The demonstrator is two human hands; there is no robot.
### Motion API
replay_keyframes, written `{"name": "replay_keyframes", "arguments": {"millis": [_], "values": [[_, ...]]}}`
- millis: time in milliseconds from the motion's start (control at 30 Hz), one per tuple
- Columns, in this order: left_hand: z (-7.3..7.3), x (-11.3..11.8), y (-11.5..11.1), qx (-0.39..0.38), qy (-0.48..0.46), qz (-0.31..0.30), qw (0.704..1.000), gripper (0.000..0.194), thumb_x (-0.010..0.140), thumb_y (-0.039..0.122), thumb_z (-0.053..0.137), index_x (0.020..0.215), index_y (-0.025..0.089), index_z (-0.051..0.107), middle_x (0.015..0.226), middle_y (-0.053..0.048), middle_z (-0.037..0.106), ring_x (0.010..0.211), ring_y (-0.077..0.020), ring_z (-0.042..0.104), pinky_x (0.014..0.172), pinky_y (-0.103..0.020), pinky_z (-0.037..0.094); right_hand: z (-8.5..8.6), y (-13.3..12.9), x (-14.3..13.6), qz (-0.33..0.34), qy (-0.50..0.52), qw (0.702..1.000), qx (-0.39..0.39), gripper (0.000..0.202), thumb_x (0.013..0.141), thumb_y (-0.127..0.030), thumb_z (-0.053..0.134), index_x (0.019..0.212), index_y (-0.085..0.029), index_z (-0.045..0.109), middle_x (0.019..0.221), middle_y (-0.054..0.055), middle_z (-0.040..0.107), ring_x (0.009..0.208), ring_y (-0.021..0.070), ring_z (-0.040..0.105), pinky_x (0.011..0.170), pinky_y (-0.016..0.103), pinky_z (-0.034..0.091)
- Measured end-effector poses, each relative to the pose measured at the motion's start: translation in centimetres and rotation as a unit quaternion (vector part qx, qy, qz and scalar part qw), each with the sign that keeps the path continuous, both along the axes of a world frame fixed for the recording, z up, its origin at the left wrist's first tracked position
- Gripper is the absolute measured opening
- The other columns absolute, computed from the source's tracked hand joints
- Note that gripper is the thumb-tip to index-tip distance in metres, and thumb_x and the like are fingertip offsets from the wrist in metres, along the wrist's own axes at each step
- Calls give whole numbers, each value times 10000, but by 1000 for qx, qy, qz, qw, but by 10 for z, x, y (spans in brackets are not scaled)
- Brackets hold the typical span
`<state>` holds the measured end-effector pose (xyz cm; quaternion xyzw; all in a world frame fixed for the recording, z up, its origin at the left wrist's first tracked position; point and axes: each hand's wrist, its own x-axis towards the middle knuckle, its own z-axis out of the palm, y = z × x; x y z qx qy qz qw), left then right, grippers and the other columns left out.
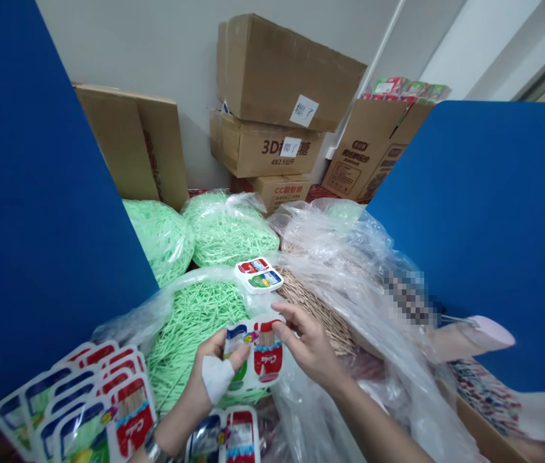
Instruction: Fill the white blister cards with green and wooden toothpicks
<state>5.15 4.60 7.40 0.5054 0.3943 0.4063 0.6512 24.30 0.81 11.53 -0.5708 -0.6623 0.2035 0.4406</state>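
Observation:
A two-part printed pack (268, 361), red on one side and blue-green on the other, is held between my hands. My left hand (212, 366), with a white covering near the thumb, grips its left side, thumb on top. My right hand (308, 344) pinches the upper right edge between thumb and fingers. Just beyond lies a similar pack (260, 275) on the plastic. Under and left of the held pack is an open bag of green sticks (190, 321). Brown sticks (313, 305) lie in clear plastic to the right. Another pack (240, 437) is below my hands.
Several overlapping packs (93, 405) lie at the lower left. Tied bags of green sticks (228, 231) sit behind. Stacked cartons (277, 77) stand at the wall. Blue panels flank both sides, left (35, 225) and right (484, 225). A pinkish cylindrical object (470, 337) is at the right.

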Motion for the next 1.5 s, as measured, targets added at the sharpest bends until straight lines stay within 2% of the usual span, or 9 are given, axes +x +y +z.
{"name": "replay_keyframes", "arguments": {"millis": [333, 500, 600, 733, 867, 967, 1067, 1233, 1500], "values": [[-9, -30, 1, -42, -32, -6, 999, 308, 683, 390, 766, 838, 144, 666, 745, -42, 724, 647, -181, 638, 617, -276, 514, 3, 1, -9, 42, 35, 998, -36, 235, 929, -325, 491, 1103, -200, 589, 843, 27, 643, 681, 127, 575, 628, 240, 459], [-4, -45, -19, 98, 145, -64, 982, 232, 744, 327, 686, 649, 136, 595, 583, 13, 557, 550, -128, 489, 526, -230, 396, 12, -5, -22, 170, -115, 979, -17, 353, 885, -511, 521, 935, -173, 610, 846, 45, 613, 749, 144, 573, 646, 238, 431], [-5, -51, -39, 173, 237, -84, 952, 287, 792, 321, 637, 587, 153, 525, 579, 27, 480, 560, -123, 446, 517, -221, 344, -3, -11, -43, 187, -212, 955, 86, 524, 905, -604, 371, 692, -171, 573, 623, 10, 547, 586, 131, 500, 544, 246, 340], [-16, -62, -59, 228, 298, -129, 918, 274, 866, 299, 547, 632, 159, 580, 620, 5, 536, 597, -140, 487, 545, -228, 351, -29, -23, -69, 172, -273, 932, 165, 525, 963, -496, 338, 570, -180, 482, 515, -16, 485, 497, 114, 426, 527, 266, 280], [-32, -76, -66, 238, 306, -113, 915, 274, 811, 243, 610, 555, 168, 548, 570, 23, 520, 554, -127, 462, 540, -223, 336, -30, -31, -75, 243, -270, 927, 90, 387, 980, -368, 360, 697, -178, 543, 611, 4, 561, 577, 134, 492, 578, 265, 353], [-40, -86, -67, 201, 297, -67, 931, 306, 716, 276, 717, 527, 176, 499, 562, 28, 505, 545, -129, 450, 522, -221, 319, -22, -19, -64, 310, -166, 935, -33, 224, 981, -299, 377, 958, -187, 569, 826, 21, 644, 753, 134, 583, 672, 240, 435], [-46, -90, -68, 195, 245, -80, 946, 359, 682, 381, 743, 499, 188, 501, 535, 25, 500, 535, -135, 445, 518, -229, 314, -29, 7, -53, 220, -162, 958, -87, 219, 988, -251, 350, 1111, -189, 522, 985, 51, 640, 895, 140, 599, 767, 251, 461], [-62, -86, -66, 187, 197, -125, 954, 433, 627, 537, 733, 424, 212, 531, 468, 29, 490, 481, -130, 413, 496, -238, 321, -69, 38, -66, 186, -500, 841, -93, 126, 890, -157, 498, 966, -148, 598, 923, 112, 623, 894, 237, 571, 745, 349, 446], [-77, -81, -64, 198, 179, -182, 946, 448, 702, 555, 661, 472, 188, 548, 511, 30, 481, 496, -118, 405, 463, -228, 275, -95, 44, -93, 188, -566, 801, -51, 213, 881, -54, 394, 918, -105, 598, 877, 126, 586, 846, 255, 509, 735, 397, 398]]}}
